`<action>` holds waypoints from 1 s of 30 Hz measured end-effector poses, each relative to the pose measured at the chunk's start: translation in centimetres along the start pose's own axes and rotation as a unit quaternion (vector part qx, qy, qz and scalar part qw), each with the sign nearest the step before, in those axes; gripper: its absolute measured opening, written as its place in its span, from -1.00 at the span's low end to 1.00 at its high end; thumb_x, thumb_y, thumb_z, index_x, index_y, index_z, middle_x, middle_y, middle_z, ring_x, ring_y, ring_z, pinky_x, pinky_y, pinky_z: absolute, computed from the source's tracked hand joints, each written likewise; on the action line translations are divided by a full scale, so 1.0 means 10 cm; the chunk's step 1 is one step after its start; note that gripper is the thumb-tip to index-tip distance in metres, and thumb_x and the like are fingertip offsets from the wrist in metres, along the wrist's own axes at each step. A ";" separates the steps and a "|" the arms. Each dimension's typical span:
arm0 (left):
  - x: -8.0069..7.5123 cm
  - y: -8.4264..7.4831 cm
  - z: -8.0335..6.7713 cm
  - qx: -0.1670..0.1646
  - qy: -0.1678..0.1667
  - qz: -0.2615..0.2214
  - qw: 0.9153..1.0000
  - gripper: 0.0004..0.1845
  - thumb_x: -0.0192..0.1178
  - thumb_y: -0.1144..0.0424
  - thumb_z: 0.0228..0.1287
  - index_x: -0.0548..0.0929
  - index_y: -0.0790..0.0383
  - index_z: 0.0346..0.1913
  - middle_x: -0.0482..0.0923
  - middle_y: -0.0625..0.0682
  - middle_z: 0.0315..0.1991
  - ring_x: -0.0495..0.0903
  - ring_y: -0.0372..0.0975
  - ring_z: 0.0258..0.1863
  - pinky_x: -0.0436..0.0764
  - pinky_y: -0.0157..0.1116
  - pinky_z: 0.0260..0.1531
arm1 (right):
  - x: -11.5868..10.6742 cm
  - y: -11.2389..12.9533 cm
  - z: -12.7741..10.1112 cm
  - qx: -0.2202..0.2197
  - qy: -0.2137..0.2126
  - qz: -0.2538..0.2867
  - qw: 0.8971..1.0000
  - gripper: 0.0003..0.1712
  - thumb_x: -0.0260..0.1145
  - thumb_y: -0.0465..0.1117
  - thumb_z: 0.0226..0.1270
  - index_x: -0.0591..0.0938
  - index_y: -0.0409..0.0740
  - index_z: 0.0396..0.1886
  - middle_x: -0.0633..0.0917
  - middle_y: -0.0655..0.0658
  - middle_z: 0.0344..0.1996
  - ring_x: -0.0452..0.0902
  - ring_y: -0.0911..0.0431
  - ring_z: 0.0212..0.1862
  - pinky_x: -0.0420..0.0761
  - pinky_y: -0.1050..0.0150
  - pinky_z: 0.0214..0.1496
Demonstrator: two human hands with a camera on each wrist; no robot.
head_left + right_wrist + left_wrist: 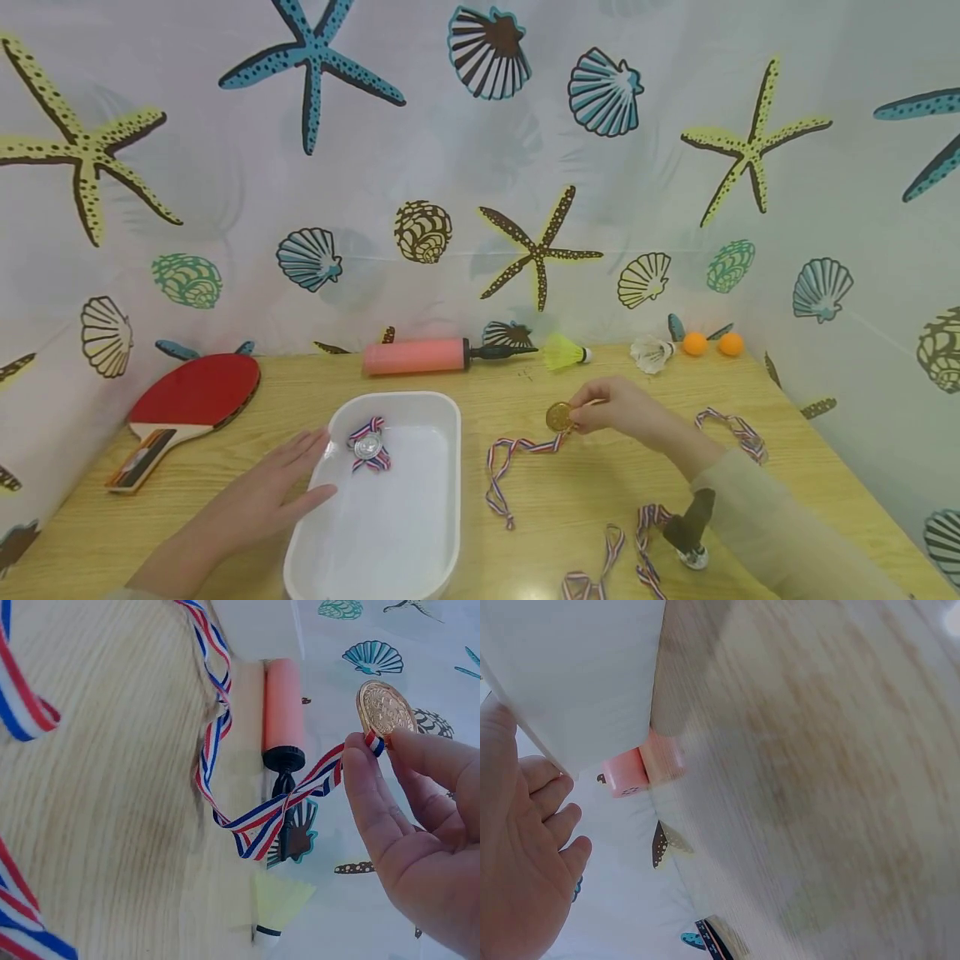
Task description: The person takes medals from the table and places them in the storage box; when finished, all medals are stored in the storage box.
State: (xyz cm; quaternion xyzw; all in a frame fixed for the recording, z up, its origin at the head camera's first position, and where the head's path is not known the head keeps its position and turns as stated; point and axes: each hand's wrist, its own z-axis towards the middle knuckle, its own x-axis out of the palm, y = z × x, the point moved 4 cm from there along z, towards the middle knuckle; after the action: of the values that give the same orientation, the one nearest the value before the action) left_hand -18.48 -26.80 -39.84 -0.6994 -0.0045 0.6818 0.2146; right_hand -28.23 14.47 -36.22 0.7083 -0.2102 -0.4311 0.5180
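My right hand pinches a gold medal between thumb and fingers, above the table right of the white tray. From it a red, white and blue ribbon trails down and toward the tray in the right wrist view. My left hand rests at the tray's left rim, fingers extended and thumb reaching over the edge. Inside the tray, near its far left corner, lies a silver medal on its folded striped ribbon.
A silver medal lies partly hidden by the right wrist's dark strap. More ribbons lie at right and front. A red paddle is at left. Along the back are a pink pump, yellow shuttlecock, white shuttlecock and orange balls.
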 end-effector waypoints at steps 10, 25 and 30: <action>-0.01 0.00 0.00 -0.008 0.006 -0.006 1.000 -0.16 0.01 -0.24 0.23 0.18 0.32 0.37 0.10 0.26 0.35 0.03 0.17 0.31 0.21 0.20 0.11 | -0.01 0.18 0.00 -0.012 -0.001 0.050 0.999 -0.90 0.20 -0.37 0.27 0.48 -0.36 -0.28 0.61 -0.17 -0.36 0.58 -0.10 -0.16 0.56 0.12 -0.03; -0.01 0.00 0.00 -0.009 0.010 -0.007 1.000 -0.15 0.01 -0.25 0.22 0.18 0.32 0.37 0.10 0.26 0.35 0.02 0.17 0.31 0.20 0.20 0.11 | 0.00 0.42 0.02 -0.038 -0.021 0.046 0.998 -0.82 0.21 -0.38 0.24 0.49 -0.43 -0.21 0.63 -0.16 -0.32 0.58 -0.04 -0.20 0.54 0.10 -0.01; 0.00 0.01 0.01 -0.011 0.013 -0.008 1.000 -0.15 0.01 -0.25 0.22 0.17 0.32 0.37 0.09 0.26 0.36 0.02 0.17 0.32 0.20 0.20 0.11 | 0.00 0.54 0.00 -0.045 -0.023 0.062 0.997 -0.85 0.21 -0.38 0.24 0.48 -0.38 -0.24 0.63 -0.16 -0.31 0.56 -0.09 -0.16 0.53 0.12 0.01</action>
State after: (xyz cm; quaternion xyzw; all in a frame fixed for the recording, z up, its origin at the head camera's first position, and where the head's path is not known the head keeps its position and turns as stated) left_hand -18.60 -26.91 -39.85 -0.7105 -0.0142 0.6707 0.2124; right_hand -27.46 12.46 -31.30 0.6599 -0.2454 -0.4233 0.5701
